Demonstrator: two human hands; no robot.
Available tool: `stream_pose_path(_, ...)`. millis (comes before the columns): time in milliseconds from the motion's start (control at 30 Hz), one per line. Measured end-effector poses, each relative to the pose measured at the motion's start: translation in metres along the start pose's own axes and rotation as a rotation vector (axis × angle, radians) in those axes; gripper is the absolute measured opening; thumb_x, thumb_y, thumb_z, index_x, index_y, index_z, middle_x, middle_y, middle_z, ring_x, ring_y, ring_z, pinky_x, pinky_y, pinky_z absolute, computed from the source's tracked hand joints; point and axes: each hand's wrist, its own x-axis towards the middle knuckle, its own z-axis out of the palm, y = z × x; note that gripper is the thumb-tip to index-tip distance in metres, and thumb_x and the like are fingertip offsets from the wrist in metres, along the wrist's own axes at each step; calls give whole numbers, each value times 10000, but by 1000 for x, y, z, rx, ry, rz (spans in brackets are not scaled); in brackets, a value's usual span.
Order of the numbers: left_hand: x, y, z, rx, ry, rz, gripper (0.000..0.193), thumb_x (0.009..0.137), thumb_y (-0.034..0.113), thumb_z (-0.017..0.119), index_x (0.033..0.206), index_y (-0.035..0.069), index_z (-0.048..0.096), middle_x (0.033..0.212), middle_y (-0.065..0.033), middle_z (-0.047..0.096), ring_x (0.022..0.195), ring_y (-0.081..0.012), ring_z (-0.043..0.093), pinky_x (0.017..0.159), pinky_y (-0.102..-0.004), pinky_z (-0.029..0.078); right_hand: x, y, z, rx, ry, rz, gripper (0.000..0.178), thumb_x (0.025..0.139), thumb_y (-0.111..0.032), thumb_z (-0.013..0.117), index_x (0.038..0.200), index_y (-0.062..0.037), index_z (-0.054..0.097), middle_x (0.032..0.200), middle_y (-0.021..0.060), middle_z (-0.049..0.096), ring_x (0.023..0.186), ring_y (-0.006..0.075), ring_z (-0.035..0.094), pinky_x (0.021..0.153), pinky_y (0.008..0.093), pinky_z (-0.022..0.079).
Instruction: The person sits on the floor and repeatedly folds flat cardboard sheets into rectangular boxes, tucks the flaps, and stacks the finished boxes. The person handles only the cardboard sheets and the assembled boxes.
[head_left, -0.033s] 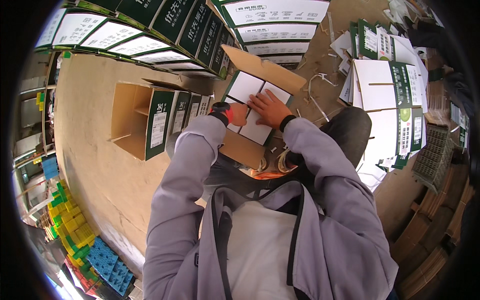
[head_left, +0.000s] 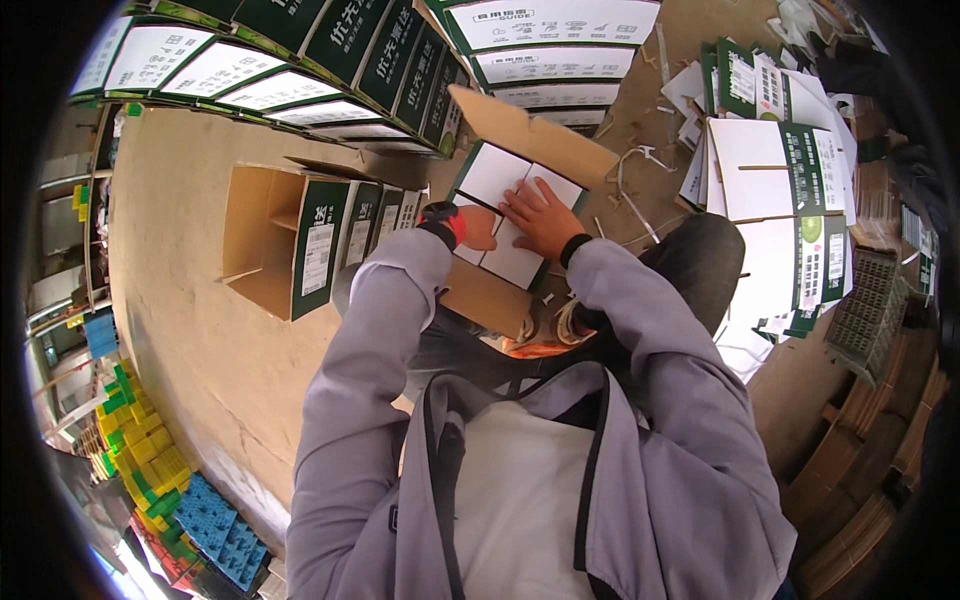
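A carton stands on the floor before my knees, its top showing white panels split by dark gaps and green edges. One brown flap stands out on its far side, another on its near side. My right hand lies over the white panels with its fingers spread, holding nothing. Beside it, my left hand presses at the middle of the top near a gap. Its fingers are bent down and hidden from view. A watch and a red band circle that wrist.
Left of me, an open brown carton lies on its side with green and white cartons behind it. Stacked cartons line the far side. Flat cardboard blanks pile up at right, near a dark crate. White strapping trails on the floor.
The far brown flap has tilted slightly outward to the right. Both hands stay on the carton's top, almost in the same place.
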Motion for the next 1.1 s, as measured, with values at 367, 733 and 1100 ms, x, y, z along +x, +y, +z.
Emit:
stream_pose_path(367, -188, 56, -54, -627, 1380, 38, 404, 1033, 143, 666, 1413, 9, 642, 1364, -202, 706, 1207, -334, 710, 1045, -398, 547, -35, -9, -101, 329, -85, 557, 427, 1002, -500, 624, 926, -94, 734, 981, 159, 755, 925, 391, 731, 821, 532, 585)
stream_pose_path(733, -158, 179, 127, -1345, 1280, -18, 1118, 964, 309, 787, 1682, -96, 32, 1656, -344, 338, 1520, -399, 428, 1226, -447, 374, -47, 40, -117, 591, 295, 634, 632, 963, -495, 719, 1504, -184, 619, 1210, 188, 752, 1126, 415, 714, 967, 482, 565)
stream_pose_path(1100, -149, 55, 95, -1158, 1320, 203, 687, 935, -6, 568, 1608, -34, 431, 1576, -200, 560, 1480, -296, 517, 1226, -349, 377, -149, -33, -119, 942, 479, 511, 818, 983, -398, 756, 1587, 29, 406, 1534, 225, 476, 1450, 333, 466, 1210, 424, 376)
